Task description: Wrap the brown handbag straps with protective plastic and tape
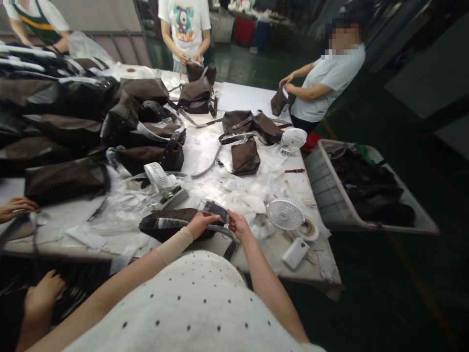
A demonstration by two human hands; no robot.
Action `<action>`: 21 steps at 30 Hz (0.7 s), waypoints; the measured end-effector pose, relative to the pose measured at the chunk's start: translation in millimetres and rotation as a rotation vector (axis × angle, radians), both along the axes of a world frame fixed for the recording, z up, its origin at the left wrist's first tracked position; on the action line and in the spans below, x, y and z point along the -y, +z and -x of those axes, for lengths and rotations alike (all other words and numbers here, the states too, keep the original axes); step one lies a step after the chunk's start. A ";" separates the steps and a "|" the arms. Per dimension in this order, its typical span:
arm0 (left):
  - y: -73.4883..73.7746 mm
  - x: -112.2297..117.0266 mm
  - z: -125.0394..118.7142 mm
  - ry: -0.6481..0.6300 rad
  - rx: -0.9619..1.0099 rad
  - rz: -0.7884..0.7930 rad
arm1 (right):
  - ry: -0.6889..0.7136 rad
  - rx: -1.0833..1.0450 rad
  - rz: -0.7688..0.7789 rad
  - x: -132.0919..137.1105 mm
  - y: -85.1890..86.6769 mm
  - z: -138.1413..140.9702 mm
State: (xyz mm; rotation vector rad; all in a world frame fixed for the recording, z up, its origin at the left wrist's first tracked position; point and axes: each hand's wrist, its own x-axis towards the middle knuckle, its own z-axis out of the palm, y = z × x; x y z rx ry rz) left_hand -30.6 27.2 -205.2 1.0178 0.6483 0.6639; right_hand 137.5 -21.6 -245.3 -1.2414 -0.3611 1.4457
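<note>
A small dark, flat piece with a clear, plastic-like edge [216, 209] is held up between my two hands; its exact kind is too small to make out. My left hand [202, 223] grips it from the left, thumb stretched along its lower side. At its right end, my right hand [238, 225] pinches a corner between thumb and fingers. Just beneath lies a dark brown handbag [172, 215] on its side near the table's front edge, partly covered by my left hand and forearm. The handbag's grey-wrapped strap [230, 236] curves out below my right hand.
Handbags are heaped on the left [66, 181]. White fans [285, 213], a white phone [295, 253] and a tape roll [309, 230] lie to the right. Plastic wrapping [234, 188] covers the table's middle. A bin of dark material [370, 190] stands right. Co-workers handle bags around the table.
</note>
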 end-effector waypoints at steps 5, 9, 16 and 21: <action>8.8 -6.4 -8.2 0.088 -0.001 -0.044 | -0.028 -0.029 0.003 5.3 -7.4 -1.1; 11.4 -16.6 -22.3 0.072 -0.030 -0.213 | -0.008 0.004 0.031 11.8 -23.3 -0.4; -11.1 -24.2 -30.7 -0.173 -0.213 -0.495 | 0.023 0.150 0.119 10.0 -52.9 -1.0; -29.9 -27.3 -29.6 -0.263 -0.476 -0.778 | -0.067 0.360 0.115 7.9 -59.5 -7.9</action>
